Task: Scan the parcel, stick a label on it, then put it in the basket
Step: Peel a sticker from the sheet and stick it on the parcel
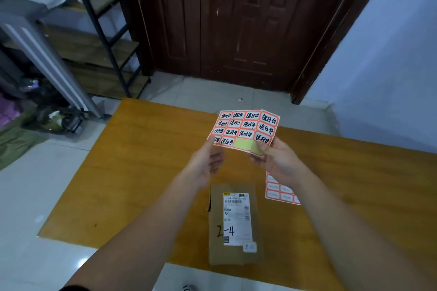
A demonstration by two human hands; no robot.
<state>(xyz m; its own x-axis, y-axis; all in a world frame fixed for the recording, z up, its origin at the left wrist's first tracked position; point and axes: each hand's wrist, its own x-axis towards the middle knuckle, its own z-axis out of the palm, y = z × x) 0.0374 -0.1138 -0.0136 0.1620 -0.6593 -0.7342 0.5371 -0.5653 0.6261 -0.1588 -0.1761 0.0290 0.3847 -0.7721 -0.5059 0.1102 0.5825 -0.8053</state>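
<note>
A brown cardboard parcel (235,224) lies flat on the wooden table (132,172), near its front edge. It carries a white shipping label, a handwritten "2-4" and a small white sticker at the lower right. Above it I hold up a sheet of red-bordered labels (246,131) with black handwriting; two spots in its bottom row are bare yellow backing. My right hand (276,160) pinches the sheet's lower right corner. My left hand (208,160) touches the sheet's lower left edge with fingers spread. No basket or scanner is in view.
A second label sheet (280,190) lies on the table right of the parcel, partly under my right forearm. A dark wooden door (236,30) stands behind the table. A metal shelf rack (99,38) and bags sit at the left on the tiled floor.
</note>
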